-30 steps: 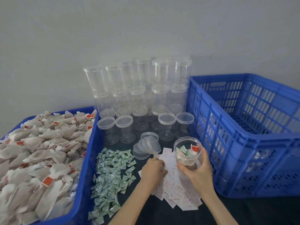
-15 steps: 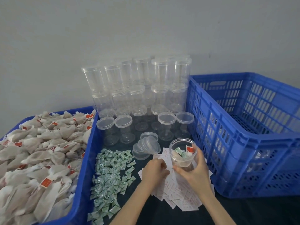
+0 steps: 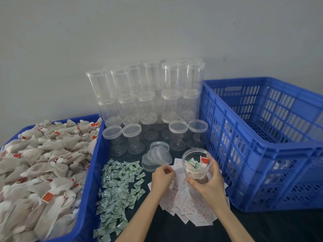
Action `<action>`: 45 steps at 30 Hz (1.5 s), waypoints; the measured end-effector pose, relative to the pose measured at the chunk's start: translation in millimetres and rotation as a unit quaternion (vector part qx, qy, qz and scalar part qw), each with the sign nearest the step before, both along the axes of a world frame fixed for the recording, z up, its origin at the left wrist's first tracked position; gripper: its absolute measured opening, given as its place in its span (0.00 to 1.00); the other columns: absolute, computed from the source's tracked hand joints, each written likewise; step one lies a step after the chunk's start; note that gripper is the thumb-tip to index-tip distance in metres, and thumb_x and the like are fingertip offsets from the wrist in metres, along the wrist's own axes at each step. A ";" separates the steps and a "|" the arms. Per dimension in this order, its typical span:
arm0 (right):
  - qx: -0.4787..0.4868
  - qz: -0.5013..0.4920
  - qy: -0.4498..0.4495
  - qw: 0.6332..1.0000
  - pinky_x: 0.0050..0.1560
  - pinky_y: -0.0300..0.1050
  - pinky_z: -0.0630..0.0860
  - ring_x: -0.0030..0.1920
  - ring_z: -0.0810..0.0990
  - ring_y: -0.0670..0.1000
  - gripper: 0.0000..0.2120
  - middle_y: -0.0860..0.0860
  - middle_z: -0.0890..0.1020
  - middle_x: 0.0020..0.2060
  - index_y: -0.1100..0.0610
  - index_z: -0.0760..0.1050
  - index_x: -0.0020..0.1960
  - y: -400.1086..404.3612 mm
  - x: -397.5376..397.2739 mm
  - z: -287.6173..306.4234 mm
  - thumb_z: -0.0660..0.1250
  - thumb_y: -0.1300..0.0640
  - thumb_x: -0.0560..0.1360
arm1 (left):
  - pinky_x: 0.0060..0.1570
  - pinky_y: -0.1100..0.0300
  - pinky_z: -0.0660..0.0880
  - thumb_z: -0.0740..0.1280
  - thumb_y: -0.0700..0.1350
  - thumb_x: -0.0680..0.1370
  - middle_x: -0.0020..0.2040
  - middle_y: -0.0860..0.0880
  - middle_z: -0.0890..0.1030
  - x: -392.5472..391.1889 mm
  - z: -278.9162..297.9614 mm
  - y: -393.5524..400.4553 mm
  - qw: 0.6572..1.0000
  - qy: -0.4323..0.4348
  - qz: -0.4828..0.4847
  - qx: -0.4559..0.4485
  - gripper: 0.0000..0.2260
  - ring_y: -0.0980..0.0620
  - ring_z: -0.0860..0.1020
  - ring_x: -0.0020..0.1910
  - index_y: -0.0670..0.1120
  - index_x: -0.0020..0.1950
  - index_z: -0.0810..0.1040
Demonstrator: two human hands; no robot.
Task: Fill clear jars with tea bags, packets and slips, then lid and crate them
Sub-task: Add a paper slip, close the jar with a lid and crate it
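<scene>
Low and right of centre in the frame, the right hand [image 3: 210, 182] is cradling an open clear plastic jar [image 3: 197, 164], its fingers [image 3: 193, 182] wrapped round the wall and tilting the mouth towards the person, probably so the next item drops in easily. A tea bag and a small green packet are already lying inside. Just left of it, the left hand [image 3: 161, 177] is hovering over the scattered white paper slips [image 3: 191, 207] on the dark counter [image 3: 272, 227], fingertips pinching together as if on one slip, though I cannot tell whether one is held. The loose clear lids [image 3: 157, 155] are waiting just above, and the blue plastic crate [image 3: 265, 142] is standing at right.
</scene>
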State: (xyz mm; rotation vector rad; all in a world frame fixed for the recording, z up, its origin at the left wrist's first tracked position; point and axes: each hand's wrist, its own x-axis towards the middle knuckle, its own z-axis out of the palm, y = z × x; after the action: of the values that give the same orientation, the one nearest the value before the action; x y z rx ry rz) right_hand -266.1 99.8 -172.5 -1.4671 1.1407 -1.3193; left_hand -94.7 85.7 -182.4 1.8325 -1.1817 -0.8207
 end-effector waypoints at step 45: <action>0.031 0.051 -0.026 0.998 0.48 0.29 0.77 0.57 0.78 0.35 0.46 0.43 0.76 0.63 0.42 0.67 0.69 -1.4 15.3 -13.8 0.83 0.61 0.58 | 0.33 0.68 0.74 0.74 0.47 0.72 0.33 0.57 0.82 -11.0 100.6 13.8 0.984 0.012 0.007 -0.180 0.06 0.63 0.79 0.31 0.54 0.39 0.78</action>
State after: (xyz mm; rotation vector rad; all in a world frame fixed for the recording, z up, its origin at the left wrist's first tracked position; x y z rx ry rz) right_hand -250.8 98.3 -186.3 -1.4192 1.0510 -1.2347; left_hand -105.7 99.5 -81.8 1.5290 -1.2121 -0.5745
